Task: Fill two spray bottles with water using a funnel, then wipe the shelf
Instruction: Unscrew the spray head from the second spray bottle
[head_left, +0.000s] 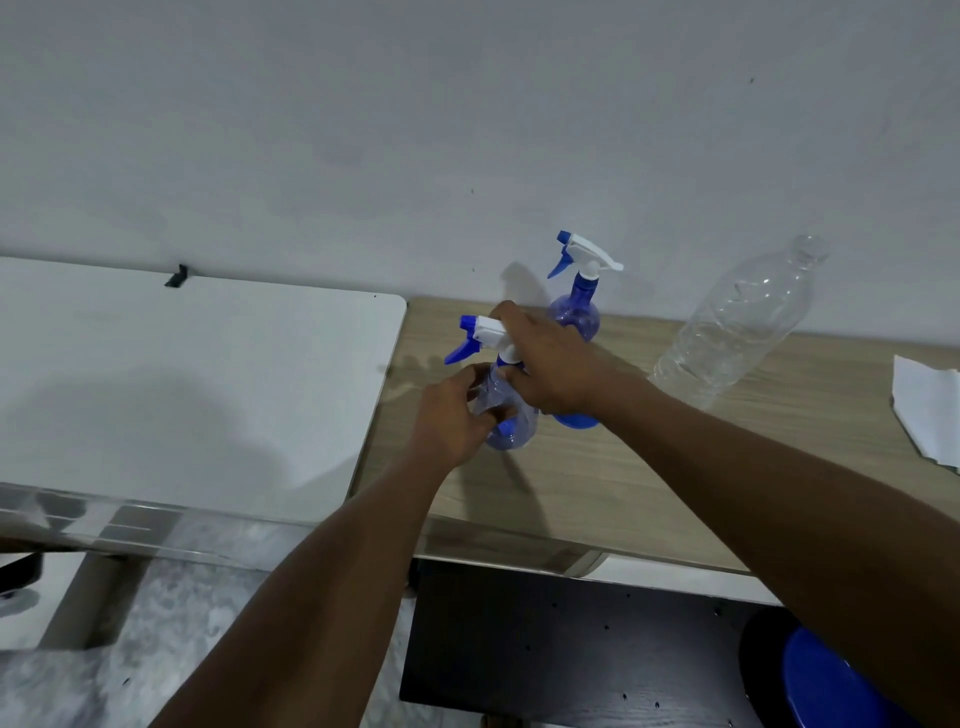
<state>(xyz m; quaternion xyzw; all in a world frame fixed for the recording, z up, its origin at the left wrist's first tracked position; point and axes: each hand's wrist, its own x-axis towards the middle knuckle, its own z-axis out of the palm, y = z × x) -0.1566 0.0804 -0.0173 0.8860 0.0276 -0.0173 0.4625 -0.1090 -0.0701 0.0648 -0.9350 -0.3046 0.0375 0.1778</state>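
Near spray bottle (514, 434) before far spray bottle (576, 312) on shelf (571, 483), plastic bottle (737, 322) then paper (927, 410) rightward.

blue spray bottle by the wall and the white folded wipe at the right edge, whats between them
In the head view, a tall clear plastic water bottle stands on the wooden tabletop between them.

On the wooden bench (597, 483), the left hand (452, 415) grips the body of the near spray bottle (511, 415) while the right hand (550, 358) curls round its neck below the trigger head (485, 332), with a second spray bottle (576, 306) just behind and a clear plastic bottle (727, 332) and white cloth (924, 410) further right.
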